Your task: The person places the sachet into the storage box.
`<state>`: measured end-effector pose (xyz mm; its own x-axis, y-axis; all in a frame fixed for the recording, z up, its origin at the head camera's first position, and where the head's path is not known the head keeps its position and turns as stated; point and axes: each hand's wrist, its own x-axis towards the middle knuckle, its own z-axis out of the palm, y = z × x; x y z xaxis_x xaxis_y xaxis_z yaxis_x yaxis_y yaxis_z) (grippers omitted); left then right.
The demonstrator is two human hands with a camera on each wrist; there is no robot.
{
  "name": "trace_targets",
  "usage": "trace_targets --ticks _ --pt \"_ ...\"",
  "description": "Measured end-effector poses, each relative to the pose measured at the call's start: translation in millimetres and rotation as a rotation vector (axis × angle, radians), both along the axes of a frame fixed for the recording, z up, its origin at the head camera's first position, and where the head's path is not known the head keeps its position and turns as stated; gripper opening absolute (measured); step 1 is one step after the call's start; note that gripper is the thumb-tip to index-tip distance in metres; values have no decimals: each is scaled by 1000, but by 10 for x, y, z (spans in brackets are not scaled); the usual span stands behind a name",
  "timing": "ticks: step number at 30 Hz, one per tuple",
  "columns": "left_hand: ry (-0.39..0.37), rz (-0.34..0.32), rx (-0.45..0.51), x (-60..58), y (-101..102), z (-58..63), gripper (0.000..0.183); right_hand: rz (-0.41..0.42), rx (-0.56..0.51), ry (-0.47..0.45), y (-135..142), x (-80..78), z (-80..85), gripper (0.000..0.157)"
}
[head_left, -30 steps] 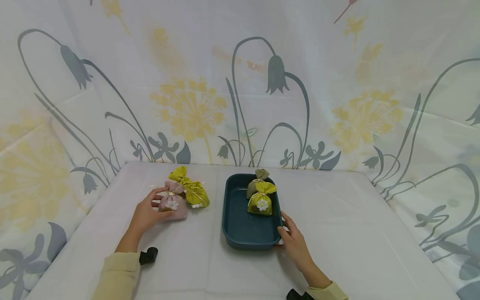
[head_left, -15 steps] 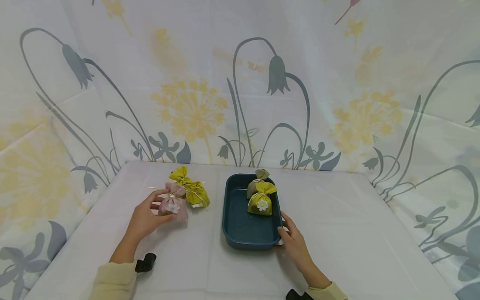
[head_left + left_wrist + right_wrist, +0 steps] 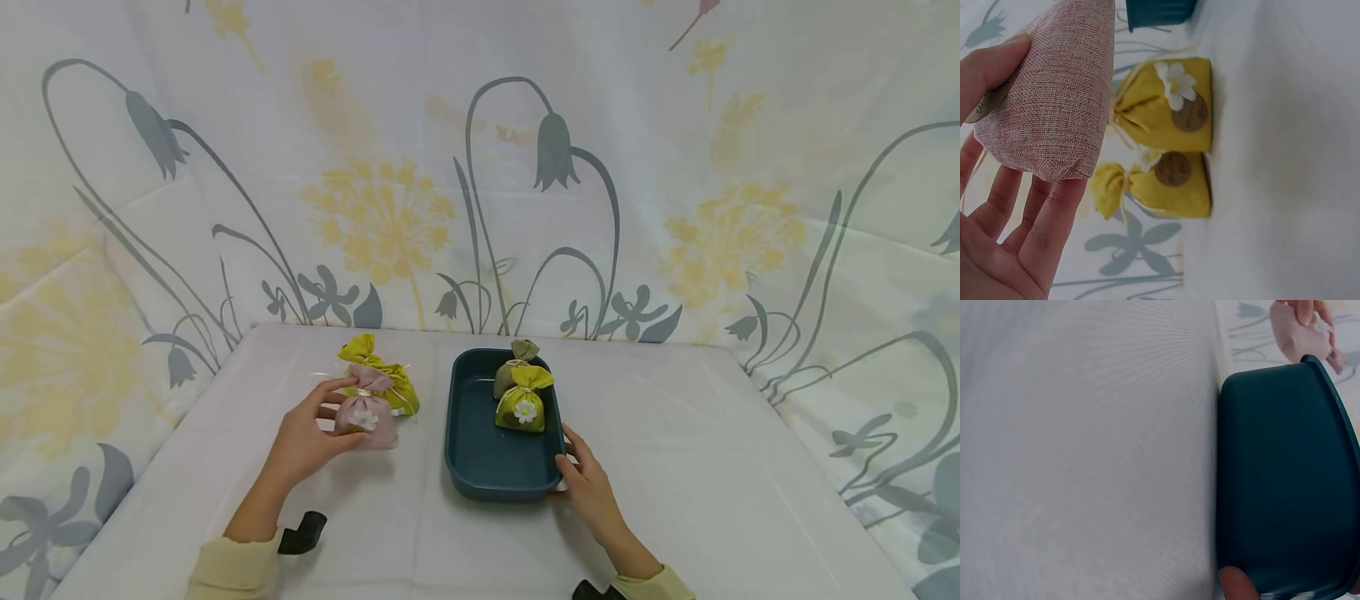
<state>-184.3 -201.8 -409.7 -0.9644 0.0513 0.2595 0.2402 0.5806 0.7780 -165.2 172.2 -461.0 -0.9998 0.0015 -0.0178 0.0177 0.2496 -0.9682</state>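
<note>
My left hand [image 3: 306,440] pinches a pink drawstring sachet [image 3: 367,417] between thumb and fingers. In the left wrist view the pink sachet [image 3: 1060,87] is raised off the tabletop, and its round tag lies under my thumb. Behind it on the table stand two yellow-green sachets [image 3: 402,390], each with a white flower and a brown tag in the left wrist view. My right hand [image 3: 591,486] grips the near right corner of a dark teal rectangular dish [image 3: 487,483]. Inside the dish, a yellow-green sachet [image 3: 522,404] leans in front of an olive one [image 3: 504,381].
A white cloth [image 3: 720,467] covers the table. A white curtain with grey and yellow flower prints [image 3: 517,208] hangs behind it. Black cameras [image 3: 303,533] sit at both wrists. A stretch of tablecloth separates the sachets at left from the dish.
My left hand has lifted the pink sachet and carried it to the right, so it now overlaps the yellow-green sachets in the head view. My right hand and the dish have stayed put.
</note>
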Motion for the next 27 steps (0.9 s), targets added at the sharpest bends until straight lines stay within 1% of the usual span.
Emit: trace_targets --ticks 4,8,13,15,22,27 --pt "15 -17 20 23 79 56 71 2 1 0 0 3 1 49" --pt "9 -18 27 25 148 73 71 3 6 2 -3 7 7 49" --pt "33 -24 49 13 243 95 70 6 13 5 -9 16 19 49" --pt "39 -30 63 7 291 110 71 5 13 5 -10 19 22 49" --pt "3 -43 84 -32 466 158 72 5 8 -3 -12 27 24 49" --pt "17 -71 98 -76 588 225 72 12 0 -3 -5 30 33 49"
